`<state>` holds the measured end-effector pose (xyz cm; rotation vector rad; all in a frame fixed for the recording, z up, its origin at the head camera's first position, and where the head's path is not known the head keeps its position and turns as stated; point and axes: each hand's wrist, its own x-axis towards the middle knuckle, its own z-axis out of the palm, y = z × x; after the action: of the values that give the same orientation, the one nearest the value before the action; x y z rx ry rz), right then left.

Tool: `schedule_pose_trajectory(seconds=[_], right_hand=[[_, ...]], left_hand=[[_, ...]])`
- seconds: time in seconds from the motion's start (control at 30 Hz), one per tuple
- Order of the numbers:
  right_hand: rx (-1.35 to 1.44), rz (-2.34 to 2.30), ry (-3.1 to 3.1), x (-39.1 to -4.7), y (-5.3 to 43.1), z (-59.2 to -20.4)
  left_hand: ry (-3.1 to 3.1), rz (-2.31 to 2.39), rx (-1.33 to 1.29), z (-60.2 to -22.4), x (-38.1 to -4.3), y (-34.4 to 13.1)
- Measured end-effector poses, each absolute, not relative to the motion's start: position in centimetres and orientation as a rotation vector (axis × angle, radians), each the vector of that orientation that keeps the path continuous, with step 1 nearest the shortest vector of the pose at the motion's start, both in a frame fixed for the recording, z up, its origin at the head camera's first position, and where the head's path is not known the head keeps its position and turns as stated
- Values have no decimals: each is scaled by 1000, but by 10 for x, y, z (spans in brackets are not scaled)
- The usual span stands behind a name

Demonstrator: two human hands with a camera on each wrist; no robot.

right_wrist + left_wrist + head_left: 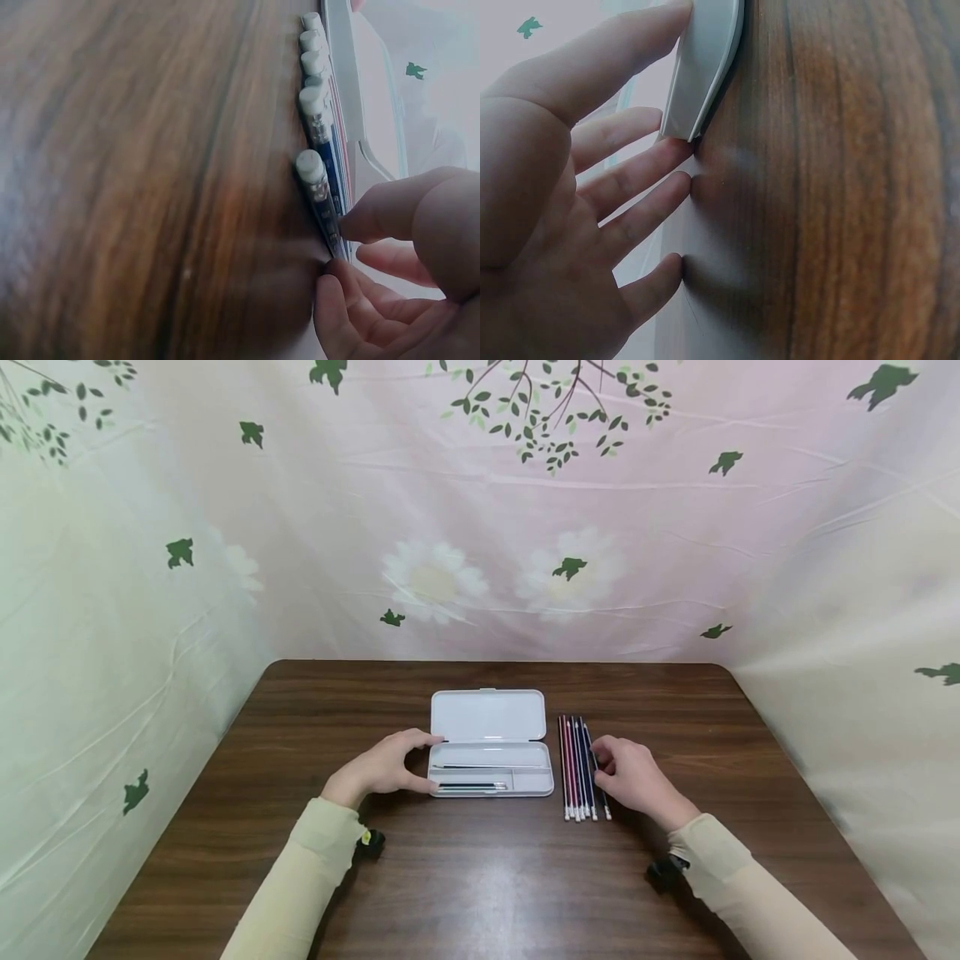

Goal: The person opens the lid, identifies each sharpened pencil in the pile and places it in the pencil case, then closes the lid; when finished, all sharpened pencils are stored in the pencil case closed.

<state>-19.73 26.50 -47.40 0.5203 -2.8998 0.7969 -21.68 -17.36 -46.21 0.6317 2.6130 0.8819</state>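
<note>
A white pencil case (531,782) lies with its lid (487,716) folded back. My left hand (382,766) holds its left end, thumb at the front corner and forefinger near the hinge; the other fingertips rest on the table in the left wrist view. Dark green pencils (472,787) lie in its front compartment, and a slim pencil (480,767) in the back one. Right of the case, several red and dark blue pencils (573,768) lie side by side, white erasers toward me. My right hand (630,775) pinches the rightmost dark pencil (322,193), which slants slightly away from the row.
The brown wooden table (480,877) reaches back to a hanging pale cloth (487,527) printed with leaves, flowers and birds. More cloth hangs on the left and right sides. A small black device is strapped at each wrist.
</note>
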Motion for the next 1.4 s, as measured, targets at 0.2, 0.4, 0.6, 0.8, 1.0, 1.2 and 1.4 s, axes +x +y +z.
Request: schedule_pose_trajectory(seconds=[0.2,0.4,0.6,0.8,1.0,1.2,1.4], right_hand=[[499,708,-2897,-197,261,-472],[437,654,-2924,-195,258,-469],[406,651,-2964,-194,258,-466],[367,666,-3026,-194,260,-463],[346,643,-3016,-195,264,-461],[336,656,-2999,-194,268,-458],[355,646,-2972,-196,268,-453]], left_hand=[[2610,887,640,-463,-217,-174],[2607,890,651,-464,-217,-175],[2605,887,657,-464,-217,-175],[2607,887,657,-463,-218,-175],[2609,886,647,-463,-220,-175],[2608,892,638,-463,-219,-175],[2600,906,640,-462,-218,-175]])
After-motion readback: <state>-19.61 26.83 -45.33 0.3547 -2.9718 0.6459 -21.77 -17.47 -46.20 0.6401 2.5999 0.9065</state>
